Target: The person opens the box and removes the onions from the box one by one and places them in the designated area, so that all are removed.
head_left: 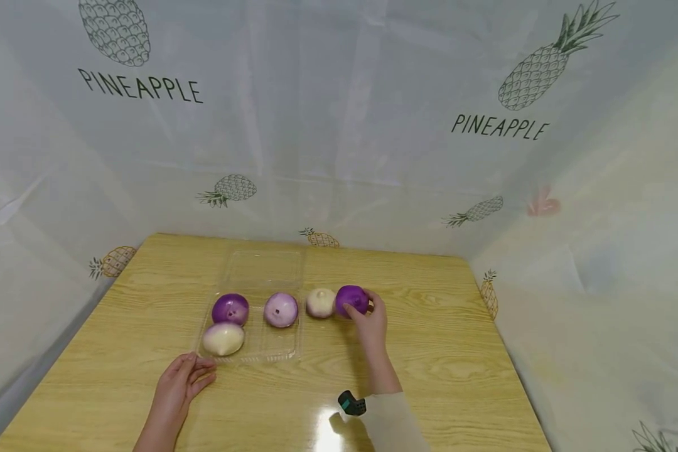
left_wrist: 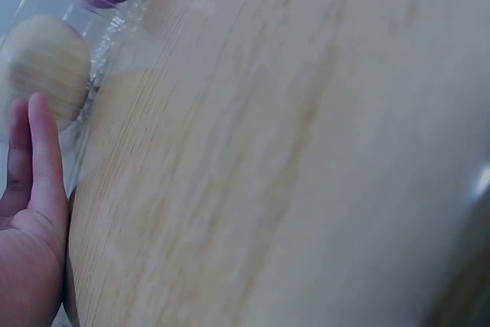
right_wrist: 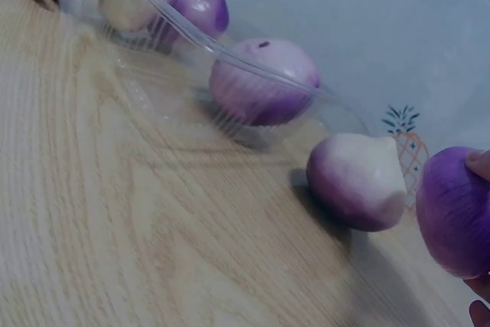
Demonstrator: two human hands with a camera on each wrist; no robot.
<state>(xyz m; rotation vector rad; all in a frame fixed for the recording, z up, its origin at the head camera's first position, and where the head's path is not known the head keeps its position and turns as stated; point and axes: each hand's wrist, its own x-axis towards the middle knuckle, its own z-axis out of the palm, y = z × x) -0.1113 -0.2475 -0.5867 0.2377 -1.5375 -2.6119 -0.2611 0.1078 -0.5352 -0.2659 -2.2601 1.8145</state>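
Observation:
In the head view my right hand (head_left: 371, 320) grips a deep purple onion (head_left: 350, 300), thumb on its near side and fingers at its right. The right wrist view shows this onion (right_wrist: 456, 212) cut off by the frame's edge. Just left of it, a white-and-purple onion (head_left: 320, 303) sits on the table. My left hand (head_left: 182, 380) lies at the near left corner of a clear plastic container (head_left: 282, 358). Its fingers (left_wrist: 47, 158) look straight in the left wrist view. Inside the container are a purple onion (head_left: 230, 309), a whitish onion (head_left: 223, 339) and a pale purple onion (head_left: 281, 310).
The container's clear lid (head_left: 264, 269) lies folded back toward the rear of the wooden table (head_left: 435, 351). A pineapple-print sheet (head_left: 339, 125) hangs behind and beside the table. A small black device (head_left: 351, 403) is at my right wrist.

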